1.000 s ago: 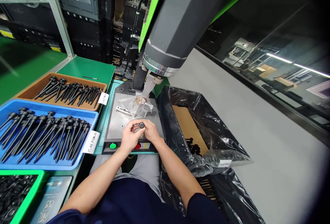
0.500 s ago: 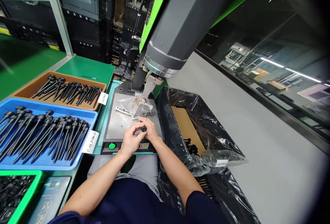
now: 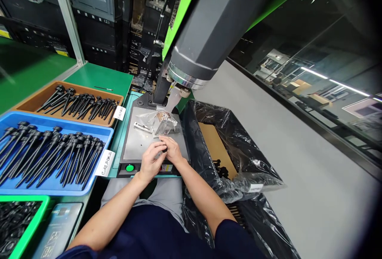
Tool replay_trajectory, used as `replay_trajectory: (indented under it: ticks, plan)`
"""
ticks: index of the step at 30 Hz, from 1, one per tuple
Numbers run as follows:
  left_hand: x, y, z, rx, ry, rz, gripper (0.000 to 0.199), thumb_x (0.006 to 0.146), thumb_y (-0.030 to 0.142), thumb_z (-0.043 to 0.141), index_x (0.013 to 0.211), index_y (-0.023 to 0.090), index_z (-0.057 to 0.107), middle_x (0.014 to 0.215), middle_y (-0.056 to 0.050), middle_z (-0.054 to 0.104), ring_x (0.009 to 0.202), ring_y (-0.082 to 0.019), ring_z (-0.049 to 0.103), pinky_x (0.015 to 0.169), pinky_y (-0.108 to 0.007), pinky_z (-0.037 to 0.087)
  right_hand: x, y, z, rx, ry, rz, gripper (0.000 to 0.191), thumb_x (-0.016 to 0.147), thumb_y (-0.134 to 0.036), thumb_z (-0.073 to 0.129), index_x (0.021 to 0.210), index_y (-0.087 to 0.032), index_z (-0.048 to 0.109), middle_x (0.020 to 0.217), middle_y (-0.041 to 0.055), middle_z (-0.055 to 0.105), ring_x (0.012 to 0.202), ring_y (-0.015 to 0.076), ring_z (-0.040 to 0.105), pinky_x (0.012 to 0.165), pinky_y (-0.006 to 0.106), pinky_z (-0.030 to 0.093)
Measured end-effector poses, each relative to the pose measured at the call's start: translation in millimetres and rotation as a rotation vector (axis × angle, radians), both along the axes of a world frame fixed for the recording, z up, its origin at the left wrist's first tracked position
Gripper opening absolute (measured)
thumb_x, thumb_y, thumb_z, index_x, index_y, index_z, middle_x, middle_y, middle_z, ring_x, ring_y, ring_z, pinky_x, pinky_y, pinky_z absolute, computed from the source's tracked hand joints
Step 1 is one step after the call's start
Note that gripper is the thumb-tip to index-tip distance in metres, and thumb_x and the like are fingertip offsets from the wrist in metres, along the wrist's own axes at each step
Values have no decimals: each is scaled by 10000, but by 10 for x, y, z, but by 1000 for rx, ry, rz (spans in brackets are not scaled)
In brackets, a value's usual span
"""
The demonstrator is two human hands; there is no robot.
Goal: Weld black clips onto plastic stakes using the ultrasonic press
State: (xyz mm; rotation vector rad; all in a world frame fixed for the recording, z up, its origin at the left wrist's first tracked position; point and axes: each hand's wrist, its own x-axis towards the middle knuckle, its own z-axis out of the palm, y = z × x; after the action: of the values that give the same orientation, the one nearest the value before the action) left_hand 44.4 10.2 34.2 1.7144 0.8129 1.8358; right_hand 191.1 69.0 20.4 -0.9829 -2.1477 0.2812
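Observation:
Between my fingers is a small black part (image 3: 164, 149), mostly covered, so its full shape is hidden. My left hand (image 3: 151, 158) pinches it from the left with thumb and forefinger. Against it from the right, my right hand (image 3: 173, 150) closes its fingers on the same part. Both hands are over the near edge of the machine's metal base plate (image 3: 134, 147). Just beyond them on the plate stands a fixture wrapped in clear plastic (image 3: 164, 123), below the machine's horn (image 3: 173, 100).
Long black screw-like parts fill a blue tray (image 3: 103, 131) and a brown tray (image 3: 41, 92) on the left. A green bin (image 3: 32, 231) holds small black pieces. On the right stands a box lined with black plastic (image 3: 253, 151). A green button (image 3: 129, 168) glows on the machine's front.
My fingers have shifted slightly around the black part, which is turned and more covered now. Both hands stay in nearly the same place.

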Motion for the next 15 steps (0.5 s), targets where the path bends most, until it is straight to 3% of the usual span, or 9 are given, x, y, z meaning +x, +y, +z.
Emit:
replay_trajectory:
  ticks: [4, 8, 11, 15]
  plan:
    - [-63, -8, 38, 70, 107, 46, 390, 853, 87, 610, 1225, 205, 618, 1146, -121, 659, 1064, -212, 638, 903, -385, 551, 3, -38, 14, 37, 11, 12, 294, 952, -198, 434, 1182, -180, 616, 1157, 135, 672, 1091, 237, 614, 939, 409, 517]
    - [-70, -27, 48, 62, 117, 76, 364, 861, 133, 614, 1218, 202, 634, 1117, -115, 678, 1029, -214, 658, 879, -373, 566, -3, -77, 40, 25, 0, 9, 288, 965, -213, 419, 1172, -182, 617, 1141, 138, 674, 1074, 241, 618, 924, 411, 521]
    - [-53, -34, 7, -3, 100, 102, 393, 865, 177, 620, 1256, 208, 615, 1107, -106, 691, 1002, -210, 669, 874, -365, 570, -15, -102, 37, -11, -8, 3, 274, 972, -221, 409, 1124, -205, 636, 1112, 120, 685, 1048, 237, 625, 912, 411, 519]
    - [-26, -31, -120, -149, 43, 100, 584, 848, 236, 649, 1405, 197, 478, 1134, -111, 697, 994, -213, 681, 902, -358, 563, -29, -138, 31, -42, 2, 13, 250, 970, -248, 429, 1072, -204, 653, 1099, 116, 688, 1057, 242, 618, 920, 405, 504]
